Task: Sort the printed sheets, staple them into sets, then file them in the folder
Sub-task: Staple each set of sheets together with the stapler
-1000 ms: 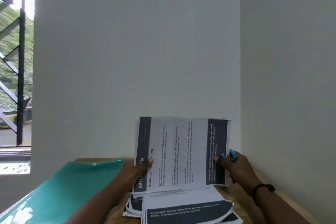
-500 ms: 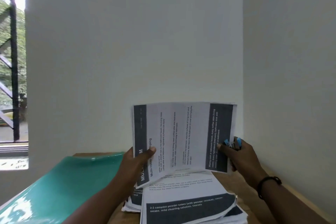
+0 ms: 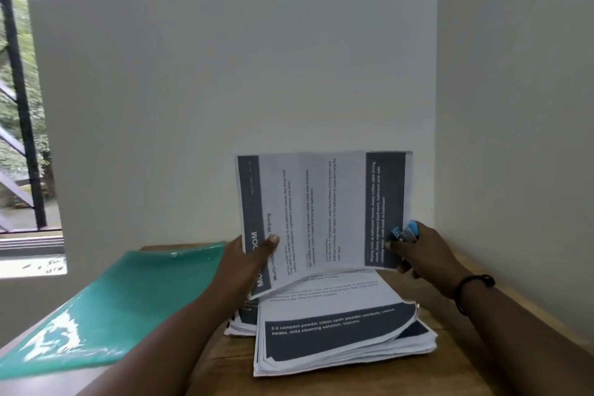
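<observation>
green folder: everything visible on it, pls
The green folder looks like glossy translucent teal plastic, with bright window glare on its near end. It lies at a slant on the left of the wooden table, its near end running out of view. Its far right edge sits behind the left hand; contact cannot be told.
</observation>
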The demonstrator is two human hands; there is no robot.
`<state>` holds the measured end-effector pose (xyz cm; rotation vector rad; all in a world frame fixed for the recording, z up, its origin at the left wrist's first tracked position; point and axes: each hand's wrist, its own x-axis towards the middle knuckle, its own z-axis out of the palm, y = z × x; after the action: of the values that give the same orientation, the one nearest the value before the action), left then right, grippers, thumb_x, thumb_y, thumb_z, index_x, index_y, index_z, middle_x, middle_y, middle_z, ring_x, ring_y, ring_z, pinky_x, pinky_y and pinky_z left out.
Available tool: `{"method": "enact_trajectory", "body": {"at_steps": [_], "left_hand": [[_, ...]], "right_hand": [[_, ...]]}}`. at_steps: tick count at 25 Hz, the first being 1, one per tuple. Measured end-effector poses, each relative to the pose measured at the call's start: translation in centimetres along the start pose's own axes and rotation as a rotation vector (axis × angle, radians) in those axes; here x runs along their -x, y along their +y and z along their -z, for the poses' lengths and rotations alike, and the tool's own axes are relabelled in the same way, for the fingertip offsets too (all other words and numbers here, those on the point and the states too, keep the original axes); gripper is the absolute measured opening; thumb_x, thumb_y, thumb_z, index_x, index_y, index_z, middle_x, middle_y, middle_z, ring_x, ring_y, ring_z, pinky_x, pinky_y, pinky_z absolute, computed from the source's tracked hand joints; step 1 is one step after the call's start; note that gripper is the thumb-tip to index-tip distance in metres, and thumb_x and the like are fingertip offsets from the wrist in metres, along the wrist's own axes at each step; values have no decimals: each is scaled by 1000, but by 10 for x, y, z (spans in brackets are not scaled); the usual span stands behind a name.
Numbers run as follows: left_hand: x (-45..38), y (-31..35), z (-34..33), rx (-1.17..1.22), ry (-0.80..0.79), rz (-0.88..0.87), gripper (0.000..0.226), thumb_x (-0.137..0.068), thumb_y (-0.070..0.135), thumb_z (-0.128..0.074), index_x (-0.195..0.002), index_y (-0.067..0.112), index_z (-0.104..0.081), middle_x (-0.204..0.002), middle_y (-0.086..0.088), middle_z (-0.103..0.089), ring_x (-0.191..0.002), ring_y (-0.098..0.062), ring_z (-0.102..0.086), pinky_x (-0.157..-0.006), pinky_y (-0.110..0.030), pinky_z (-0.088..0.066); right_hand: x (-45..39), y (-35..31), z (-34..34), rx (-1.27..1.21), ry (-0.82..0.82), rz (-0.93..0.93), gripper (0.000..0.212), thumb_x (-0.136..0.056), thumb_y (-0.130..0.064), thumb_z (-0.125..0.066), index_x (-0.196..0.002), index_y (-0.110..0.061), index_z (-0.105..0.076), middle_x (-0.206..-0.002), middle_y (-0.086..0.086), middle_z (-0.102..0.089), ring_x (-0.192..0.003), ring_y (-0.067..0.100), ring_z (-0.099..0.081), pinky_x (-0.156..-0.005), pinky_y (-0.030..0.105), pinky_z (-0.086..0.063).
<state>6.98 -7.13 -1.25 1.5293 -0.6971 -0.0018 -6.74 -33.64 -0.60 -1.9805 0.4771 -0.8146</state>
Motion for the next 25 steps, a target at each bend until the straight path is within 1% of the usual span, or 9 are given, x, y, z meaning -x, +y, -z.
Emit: {"method": "enact_trajectory", "body": {"at_steps": [3,6,9,12,16,18,20,22,25], "left_hand": [[-2,2,0,98,-11,66,18,-90,27,-64,-104,16,-63,-93,-5,-76,-80,-26,-74,-70,-39,-61],[1,-4,-2,12,-22,99,15,-90,26,-66,-102,18,-65,-90,-4,-77,-79,-22,-75,-73,-39,-60],[-1,-7,-2,-29,-8,136,11,-88,20,-69,-97,24,-65,-90,-2,-76,-79,-20,-75,-75,-39,-60],[-2,-10,0,-157,-52,126,18,-86,16,-71,-96,28,-64,-100,-2,-74,-87,-21,-73,-82,-43,-59],[2,-10,-1,-277,-171,72,23,-87,13,-70,-100,30,-61,-112,1,-69,-97,-16,-68,-87,-35,-55],[4,-5,-2,-265,-192,40,20,-87,22,-70,-102,30,-60,-111,5,-68,-97,-15,-68,-87,-35,-55],[4,2,2,-186,-149,12,18,-85,38,-66,-100,30,-62,-104,5,-73,-91,-17,-72,-83,-39,-57],[4,11,8,-77,-83,3,8,-92,30,-59,-100,29,-61,-95,4,-74,-84,-19,-73,-73,-36,-59],[2,19,12,-68,-40,-21,13,-97,17,-54,-98,29,-60,-90,7,-73,-75,-15,-74,-61,-28,-59]], "right_hand": [[1,2,2,4,-45,-24,16,-91,-13,-62,-103,-5,-54,-88,16,-68,-57,28,-64,-46,29,-46],[3,4,2,27,-86,-57,14,-90,-10,-62,-102,-6,-56,-90,18,-69,-62,35,-65,-50,33,-49],[1,2,1,-1,-51,-68,17,-89,-9,-61,-104,-4,-55,-91,23,-66,-52,23,-58,-42,26,-43],[1,5,1,17,-39,-63,15,-89,-9,-62,-101,-4,-56,-88,24,-66,-47,20,-55,-39,23,-42],[3,7,0,10,-22,-65,10,-87,-12,-67,-89,-8,-58,-73,16,-65,-43,19,-54,-38,24,-43],[2,5,0,-19,-7,-71,13,-85,-13,-69,-90,-5,-59,-65,12,-62,-40,15,-53,-37,22,-42],[1,4,2,-39,25,-75,17,-84,-13,-70,-92,-1,-61,-58,10,-57,-34,9,-48,-34,18,-37],[0,2,7,-69,51,-68,19,-83,-13,-71,-92,2,-61,-55,12,-54,-32,10,-44,-33,18,-34],[-1,-1,18,-126,79,-50,21,-81,-15,-72,-88,1,-61,-58,19,-54,-40,17,-43,-38,22,-34]]}}
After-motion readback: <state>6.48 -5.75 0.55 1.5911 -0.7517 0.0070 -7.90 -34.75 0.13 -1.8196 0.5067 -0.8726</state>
